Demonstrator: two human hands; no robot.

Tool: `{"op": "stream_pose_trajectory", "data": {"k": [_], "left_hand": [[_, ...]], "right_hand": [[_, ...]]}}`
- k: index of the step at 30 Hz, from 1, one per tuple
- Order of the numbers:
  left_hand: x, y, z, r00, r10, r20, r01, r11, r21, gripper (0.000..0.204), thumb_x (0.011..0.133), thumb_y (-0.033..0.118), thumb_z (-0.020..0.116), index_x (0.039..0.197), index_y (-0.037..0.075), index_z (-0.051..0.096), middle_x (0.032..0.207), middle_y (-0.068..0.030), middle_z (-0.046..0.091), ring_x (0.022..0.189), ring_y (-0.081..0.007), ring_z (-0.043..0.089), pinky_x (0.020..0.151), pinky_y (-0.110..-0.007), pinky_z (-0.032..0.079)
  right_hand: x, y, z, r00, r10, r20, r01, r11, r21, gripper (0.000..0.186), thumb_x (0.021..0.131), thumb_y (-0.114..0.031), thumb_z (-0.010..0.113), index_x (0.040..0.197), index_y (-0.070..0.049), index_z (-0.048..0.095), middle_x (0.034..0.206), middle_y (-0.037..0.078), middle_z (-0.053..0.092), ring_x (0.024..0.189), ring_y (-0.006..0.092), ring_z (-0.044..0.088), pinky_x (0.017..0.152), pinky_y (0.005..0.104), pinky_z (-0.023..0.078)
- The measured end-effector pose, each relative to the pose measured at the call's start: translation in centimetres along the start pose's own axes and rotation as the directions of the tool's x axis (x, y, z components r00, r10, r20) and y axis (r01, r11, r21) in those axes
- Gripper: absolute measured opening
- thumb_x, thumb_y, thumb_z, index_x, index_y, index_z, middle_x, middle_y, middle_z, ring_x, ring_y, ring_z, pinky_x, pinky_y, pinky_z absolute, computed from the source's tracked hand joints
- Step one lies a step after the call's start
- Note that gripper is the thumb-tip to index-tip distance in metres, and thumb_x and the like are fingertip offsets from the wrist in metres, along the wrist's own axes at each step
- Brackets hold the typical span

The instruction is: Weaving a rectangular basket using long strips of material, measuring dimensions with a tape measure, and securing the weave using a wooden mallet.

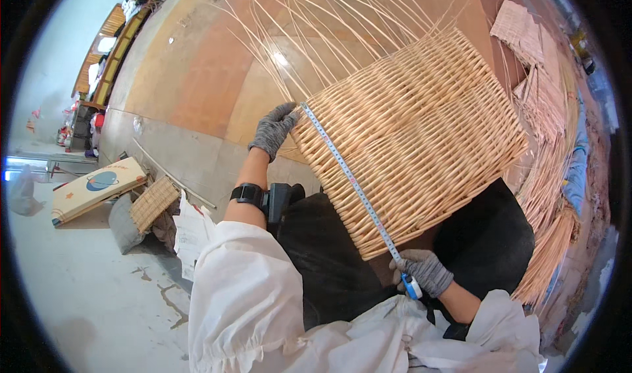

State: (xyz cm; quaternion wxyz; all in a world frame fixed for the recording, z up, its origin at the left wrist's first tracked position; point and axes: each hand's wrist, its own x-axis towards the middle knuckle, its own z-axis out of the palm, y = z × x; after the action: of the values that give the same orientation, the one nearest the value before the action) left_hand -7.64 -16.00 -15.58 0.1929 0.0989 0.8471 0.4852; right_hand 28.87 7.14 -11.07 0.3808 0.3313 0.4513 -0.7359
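Note:
Across my lap lies a rectangular panel of woven wicker (421,136), tilted, with long loose canes (316,27) fanning out from its far edge. A tape measure blade (345,169) is drawn out straight along the panel's left side. My left hand (273,131), in a grey knit glove, pinches the blade's far end at the panel's upper left corner. At the near corner my right hand (424,273), gloved alike, is closed around the blue and white tape measure case (412,287). The right fingertips are partly hidden.
Bundles of pale canes (546,241) and pinkish woven pieces (520,34) lie along the right. At left are a printed cardboard box (99,192), a grey cushion (124,225) and a small woven mat (155,204). A wooden bench (118,47) stands against the far wall.

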Motion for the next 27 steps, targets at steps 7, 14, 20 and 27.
{"op": "stream_pose_trajectory", "data": {"k": [7,14,20,27], "left_hand": [[1.3,-0.8,-0.1,0.979,0.196,0.055,-0.203,0.937,0.285,0.033,0.09,0.03,0.051,0.116,0.01,0.058,0.112,-0.0101,0.06,0.103,-0.0189,0.056,0.091,-0.028,0.041],[1.8,-1.1,0.1,0.99,0.139,0.008,-0.139,0.979,0.148,0.027,0.089,0.018,0.054,0.114,0.008,0.059,0.107,-0.0074,0.062,0.099,-0.012,0.054,0.089,-0.025,0.041],[1.6,-0.8,-0.1,0.986,0.161,0.029,-0.164,0.979,0.121,0.032,0.088,0.018,0.057,0.117,0.007,0.057,0.107,-0.0044,0.061,0.1,-0.0121,0.052,0.09,-0.024,0.04],[0.0,-1.0,-0.8,0.996,-0.09,0.018,0.092,0.97,-0.227,0.03,0.089,0.029,0.054,0.112,0.011,0.06,0.089,0.0005,0.059,0.078,-0.0076,0.052,0.063,-0.022,0.048]], "right_hand": [[1.5,3.0,1.4,0.986,-0.163,-0.02,0.164,0.962,0.217,0.02,0.087,-0.017,0.056,0.096,0.001,0.056,0.074,0.013,0.061,0.063,0.0179,0.06,0.055,0.0288,0.052],[1.5,3.0,1.4,0.986,-0.165,-0.006,0.165,0.982,0.092,0.029,0.091,-0.019,0.049,0.112,0.001,0.051,0.075,0.01,0.062,0.06,0.0155,0.059,0.054,0.0253,0.05],[1.4,2.8,1.9,0.987,-0.144,-0.076,0.145,0.989,0.007,0.026,0.091,-0.019,0.05,0.107,0.001,0.052,0.074,0.01,0.062,0.062,0.0157,0.06,0.056,0.0251,0.05],[-0.8,-1.7,0.3,0.928,-0.344,-0.144,0.353,0.935,0.039,0.024,0.088,-0.022,0.056,0.091,0.002,0.058,0.073,0.011,0.063,0.064,0.0165,0.061,0.058,0.0276,0.052]]}}
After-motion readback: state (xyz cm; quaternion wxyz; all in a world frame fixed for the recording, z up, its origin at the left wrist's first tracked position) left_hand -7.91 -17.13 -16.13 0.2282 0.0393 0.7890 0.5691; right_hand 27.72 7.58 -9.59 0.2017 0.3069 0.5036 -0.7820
